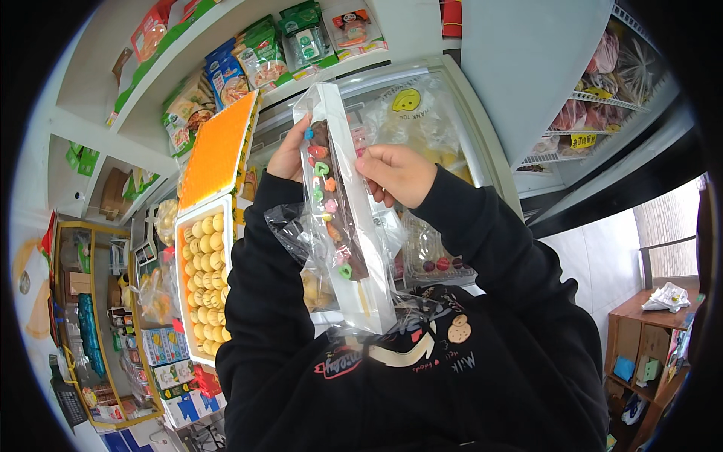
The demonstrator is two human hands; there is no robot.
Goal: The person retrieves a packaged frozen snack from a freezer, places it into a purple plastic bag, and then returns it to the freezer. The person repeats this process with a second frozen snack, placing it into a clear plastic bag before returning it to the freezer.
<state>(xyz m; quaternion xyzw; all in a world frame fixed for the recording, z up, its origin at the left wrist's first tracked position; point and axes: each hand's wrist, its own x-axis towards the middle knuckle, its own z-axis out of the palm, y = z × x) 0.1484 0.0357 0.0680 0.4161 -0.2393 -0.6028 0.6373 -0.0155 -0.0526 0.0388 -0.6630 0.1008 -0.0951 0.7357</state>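
A long white box with a clear plastic window or wrap [370, 248] is held up in front of my chest, tilted slightly. Inside lies a chocolate-coated stick [325, 198] dotted with colourful candy pieces. My left hand [289, 151] grips the box's left edge near its upper end, with the thumb on the front. At the right edge, my right hand [395, 174] pinches the white side between thumb and curled fingers. Loose clear plastic [288, 226] hangs beside the box and bunches at its lower end.
Behind the box stands a glass-topped freezer [486, 141] with clear bags and a plastic fruit tray [435, 248]. A foam box of round yellow fruit [206, 271] with an orange lining sheet [217, 152] is at left. Shelves hold packaged food [260, 56]; an upright fridge [599, 107] is at right.
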